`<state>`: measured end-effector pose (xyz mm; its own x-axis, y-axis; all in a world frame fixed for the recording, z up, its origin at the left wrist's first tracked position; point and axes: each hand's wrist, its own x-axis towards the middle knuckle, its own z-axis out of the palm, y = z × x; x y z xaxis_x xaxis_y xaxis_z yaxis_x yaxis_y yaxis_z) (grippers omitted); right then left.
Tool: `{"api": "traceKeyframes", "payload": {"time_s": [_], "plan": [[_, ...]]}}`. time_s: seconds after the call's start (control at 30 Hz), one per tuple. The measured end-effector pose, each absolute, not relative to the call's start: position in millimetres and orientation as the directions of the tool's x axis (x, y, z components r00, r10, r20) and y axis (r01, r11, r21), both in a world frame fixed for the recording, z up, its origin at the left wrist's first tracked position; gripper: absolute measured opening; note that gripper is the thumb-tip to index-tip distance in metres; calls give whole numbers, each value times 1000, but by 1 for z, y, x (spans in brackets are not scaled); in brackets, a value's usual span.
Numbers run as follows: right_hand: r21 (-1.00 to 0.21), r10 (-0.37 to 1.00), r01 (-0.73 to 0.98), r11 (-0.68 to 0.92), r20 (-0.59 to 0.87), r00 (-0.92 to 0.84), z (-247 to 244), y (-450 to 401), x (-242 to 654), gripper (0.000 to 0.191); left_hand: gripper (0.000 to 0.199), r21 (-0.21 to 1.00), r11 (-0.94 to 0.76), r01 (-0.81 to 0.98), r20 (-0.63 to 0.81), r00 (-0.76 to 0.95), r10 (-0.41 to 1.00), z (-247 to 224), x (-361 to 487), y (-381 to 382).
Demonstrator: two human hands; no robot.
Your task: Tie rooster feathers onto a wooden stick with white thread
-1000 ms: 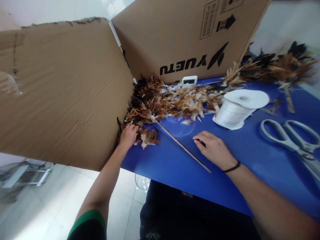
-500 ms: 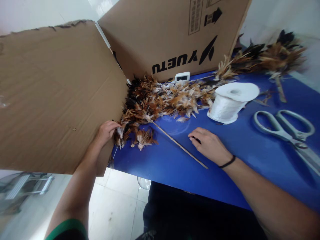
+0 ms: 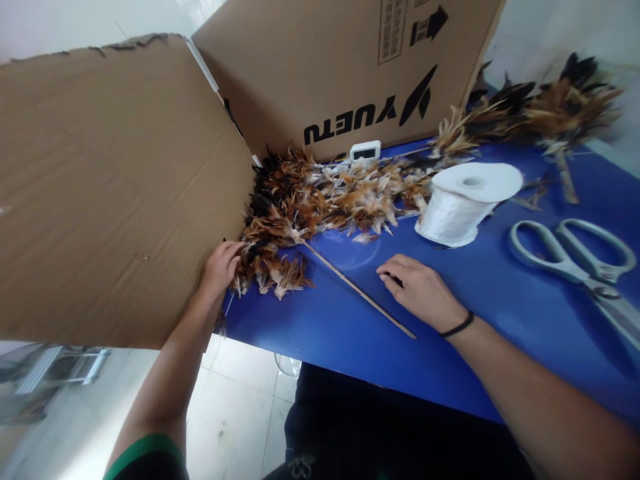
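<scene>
My left hand (image 3: pixel 223 268) reaches in beside the cardboard wall, its bent fingers closed at a small tuft of feathers (image 3: pixel 243 283); the fingertips are partly hidden there. Another loose brown-and-white tuft (image 3: pixel 285 279) lies just right of it. A thin stick (image 3: pixel 357 289) with feathers at its far end rests slantwise on the blue table (image 3: pixel 295 340), between my hands. My right hand (image 3: pixel 423 293) lies on the table right of the stick, apart from it. Its fingers are curled together, with something dark showing at them that I cannot make out.
Cardboard panels (image 3: pixel 115 193) stand at the left and back. Against them lies a long feather heap (image 3: pixel 345 193) and a small white device (image 3: pixel 365 152). A white spool (image 3: pixel 455 213), large scissors (image 3: pixel 595 277) and more feather bunches (image 3: pixel 560 110) are on the right.
My left hand has moved slightly right, onto the feather tuft beside the cardboard, covering its white part. My right hand and the stick have stayed in place.
</scene>
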<state>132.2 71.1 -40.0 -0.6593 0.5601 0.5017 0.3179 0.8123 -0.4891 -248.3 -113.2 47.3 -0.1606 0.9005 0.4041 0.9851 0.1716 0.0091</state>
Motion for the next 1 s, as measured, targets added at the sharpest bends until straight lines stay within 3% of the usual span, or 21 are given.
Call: {"api": "traceKeyframes", "payload": {"time_s": [0.07, 0.13, 0.23, 0.33, 0.57, 0.77, 1.0], "plan": [[-480, 557, 325, 815, 496, -666, -40, 71, 132, 18, 30, 63, 443, 894, 465, -420, 780, 50, -244, -135], [-462, 551, 336, 821, 487, -678, -40, 70, 131, 18, 32, 32, 618, 786, 333, -591, 734, 46, -235, -154], [-452, 549, 343, 823, 481, -684, -40, 70, 131, 18, 40, -100, 733, 673, 109, -725, 680, 28, -220, -167], [-467, 550, 331, 820, 484, -681, -41, 70, 131, 18, 45, -94, 751, 654, 95, -745, 661, 8, -213, -164], [-514, 577, 322, 795, 476, -664, -41, 71, 132, 17, 20, 74, 714, 696, 161, -715, 680, -5, -223, -157], [-489, 558, 322, 811, 477, -679, -38, 70, 133, 17, 30, 221, 724, 654, 191, -757, 625, 0, -223, -172], [-476, 549, 320, 819, 486, -680, -40, 71, 132, 16, 29, 257, 698, 669, 304, -741, 598, 14, -220, -179]]}}
